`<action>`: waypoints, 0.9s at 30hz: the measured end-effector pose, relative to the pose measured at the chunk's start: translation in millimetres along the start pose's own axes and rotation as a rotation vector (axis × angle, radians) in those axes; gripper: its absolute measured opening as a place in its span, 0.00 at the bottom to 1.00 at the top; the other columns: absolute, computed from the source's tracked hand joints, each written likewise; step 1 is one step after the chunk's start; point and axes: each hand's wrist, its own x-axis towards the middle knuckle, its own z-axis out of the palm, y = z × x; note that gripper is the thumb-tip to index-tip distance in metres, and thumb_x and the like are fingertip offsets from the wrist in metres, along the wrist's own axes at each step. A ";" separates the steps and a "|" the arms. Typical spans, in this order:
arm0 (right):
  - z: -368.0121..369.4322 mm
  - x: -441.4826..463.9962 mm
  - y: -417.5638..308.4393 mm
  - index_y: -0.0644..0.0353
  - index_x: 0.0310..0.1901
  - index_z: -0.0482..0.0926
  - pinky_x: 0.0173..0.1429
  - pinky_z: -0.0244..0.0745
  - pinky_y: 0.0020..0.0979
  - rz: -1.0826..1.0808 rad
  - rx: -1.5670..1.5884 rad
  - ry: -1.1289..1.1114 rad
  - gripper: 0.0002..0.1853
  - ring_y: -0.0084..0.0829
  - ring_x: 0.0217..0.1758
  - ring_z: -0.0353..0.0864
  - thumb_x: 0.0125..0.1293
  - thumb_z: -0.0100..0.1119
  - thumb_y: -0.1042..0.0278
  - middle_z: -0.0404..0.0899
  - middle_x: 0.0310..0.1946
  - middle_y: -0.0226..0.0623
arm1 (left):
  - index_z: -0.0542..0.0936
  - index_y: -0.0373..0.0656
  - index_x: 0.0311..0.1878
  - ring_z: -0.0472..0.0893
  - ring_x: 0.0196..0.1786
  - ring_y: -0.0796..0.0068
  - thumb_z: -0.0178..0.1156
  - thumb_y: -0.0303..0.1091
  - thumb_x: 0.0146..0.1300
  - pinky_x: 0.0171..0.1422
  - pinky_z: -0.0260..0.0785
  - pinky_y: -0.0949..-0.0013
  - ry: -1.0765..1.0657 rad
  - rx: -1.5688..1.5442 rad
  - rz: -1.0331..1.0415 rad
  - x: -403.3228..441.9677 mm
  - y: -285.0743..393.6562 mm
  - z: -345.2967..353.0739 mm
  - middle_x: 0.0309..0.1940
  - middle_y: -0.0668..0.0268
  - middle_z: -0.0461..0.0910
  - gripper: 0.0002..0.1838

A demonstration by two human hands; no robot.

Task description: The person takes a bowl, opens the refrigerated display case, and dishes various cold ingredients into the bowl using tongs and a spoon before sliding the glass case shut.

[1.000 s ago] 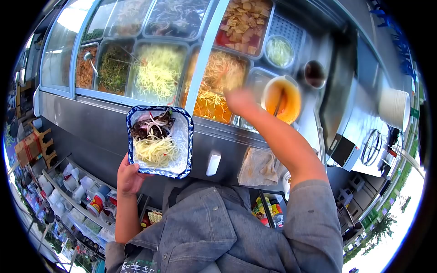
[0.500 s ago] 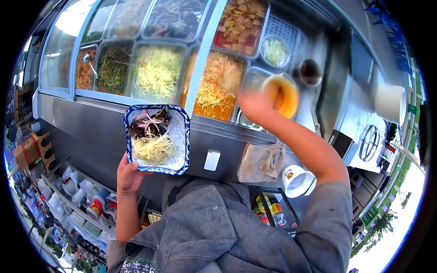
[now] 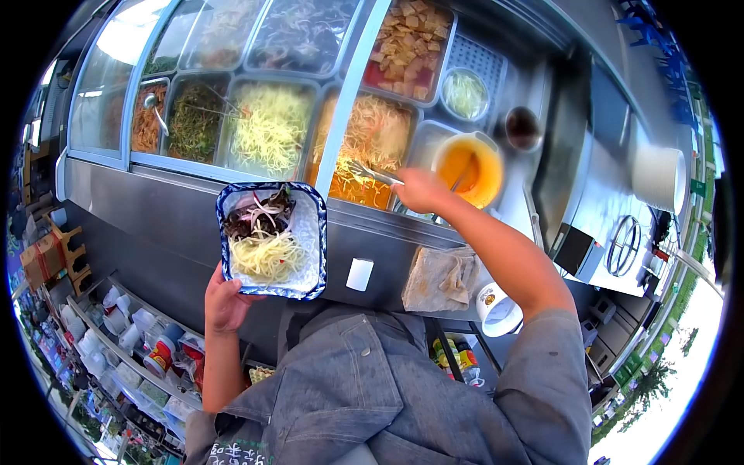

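Observation:
My left hand grips the lower left corner of a square dish with a blue patterned rim, held in front of the counter. In the dish, pale yellow shreds lie below dark purple leaves with whitish-pink strips. My right hand is closed round the handle of metal tongs. Their tips reach into a tray of orange-yellow shreds, at its near side. Close by my right hand is a yellow-orange bowl of orange liquid with a utensil in it.
Under the glass panels stand several food trays, including one of pale shreds. Cubes in red liquid and a round bowl of pale shreds are farther back. A folded cloth and a white paper tub lie along the counter's near edge.
My right hand, blurred before, has moved slightly left and down, and the tongs now show in the orange-yellow shreds. The dish in my left hand has shifted a little right and down.

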 end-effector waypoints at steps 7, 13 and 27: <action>41.3 57.1 1.5 0.62 0.63 0.81 0.34 0.84 0.45 -0.343 -0.423 0.388 0.21 0.45 0.35 0.91 0.70 0.57 0.69 0.88 0.37 0.43 | 0.65 0.28 0.73 0.88 0.58 0.46 0.62 0.26 0.67 0.56 0.89 0.44 0.013 0.018 -0.008 1.4 1.2 -1.6 0.63 0.42 0.81 0.33; 45.2 66.8 3.5 0.63 0.48 0.86 0.47 0.85 0.51 -0.217 -0.324 0.209 0.12 0.52 0.44 0.91 0.68 0.57 0.69 0.90 0.41 0.51 | 0.65 0.28 0.74 0.88 0.58 0.45 0.62 0.26 0.67 0.57 0.89 0.43 0.027 0.038 -0.015 -0.1 2.4 -2.2 0.63 0.43 0.81 0.34; 26.0 35.8 2.5 0.67 0.51 0.81 0.45 0.86 0.47 -0.221 -0.383 0.268 0.13 0.48 0.43 0.91 0.71 0.54 0.71 0.90 0.41 0.49 | 0.63 0.29 0.76 0.88 0.59 0.46 0.62 0.25 0.67 0.55 0.90 0.46 -0.011 0.027 -0.010 -1.7 2.4 -5.0 0.65 0.43 0.80 0.35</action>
